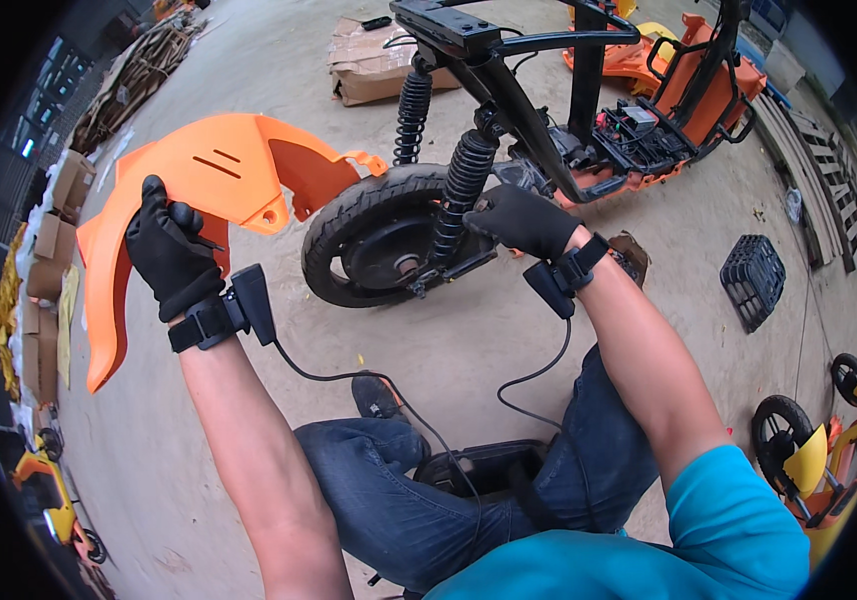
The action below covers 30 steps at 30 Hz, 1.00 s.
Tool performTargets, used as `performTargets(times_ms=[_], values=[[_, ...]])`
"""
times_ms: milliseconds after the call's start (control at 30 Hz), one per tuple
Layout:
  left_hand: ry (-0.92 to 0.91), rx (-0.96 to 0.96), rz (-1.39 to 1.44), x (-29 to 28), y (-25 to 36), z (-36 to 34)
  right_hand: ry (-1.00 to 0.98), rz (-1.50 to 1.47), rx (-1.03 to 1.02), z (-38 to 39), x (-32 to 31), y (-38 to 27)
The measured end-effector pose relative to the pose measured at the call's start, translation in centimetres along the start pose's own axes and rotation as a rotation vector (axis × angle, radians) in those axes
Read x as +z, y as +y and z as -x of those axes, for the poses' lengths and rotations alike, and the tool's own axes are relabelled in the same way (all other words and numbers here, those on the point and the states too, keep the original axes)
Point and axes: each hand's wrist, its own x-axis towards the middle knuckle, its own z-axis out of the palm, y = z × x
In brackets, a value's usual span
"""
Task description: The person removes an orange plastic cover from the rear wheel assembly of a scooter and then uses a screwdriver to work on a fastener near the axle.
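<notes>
My gloved left hand [171, 250] grips a curved orange plastic fender [229, 160] with slots and mounting tabs, held up left of a black wheel [349, 260] with a hub at its middle. The wheel is mounted on a black vehicle frame [509, 80] with two coil-spring shocks [464, 185]. My gloved right hand [524, 220] is curled at the nearer shock, thumb and fingers closed; whatever they hold is hidden. Both wrists carry strapped black devices with cables.
Exposed electronics [639, 125] and orange panels [699, 80] sit on the frame behind. Around are cardboard [384, 70], a black plastic crate [752, 280], wooden pallets [819, 180], stacked boxes [54, 260] and yellow small-wheeled vehicles [804, 460]. A black case [459, 470] lies between my legs.
</notes>
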Motion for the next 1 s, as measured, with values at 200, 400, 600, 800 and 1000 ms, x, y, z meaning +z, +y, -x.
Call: performTargets(times_ms=[200,400,600,800,1000], values=[[0.023,0.077,-0.015,-0.2,1.1,-0.1,-0.004,-0.026,-0.095,-0.7,1.8,0.8],[0.031,0.374,-0.319,-1.0,5.1,-0.3,-0.046,-0.230,-0.080,-0.3,2.0,-0.9],[-0.175,0.971,-1.340,-4.7,10.0,-0.9,-0.029,-0.424,-0.085,-0.7,2.9,-1.5],[-0.147,0.678,-0.659,-3.1,11.1,3.3,-0.061,-0.390,-0.504,0.5,1.4,-3.5],[-0.117,0.594,-0.367,-1.6,12.4,6.2,-0.140,-0.669,-0.454,1.1,-1.0,-3.1]])
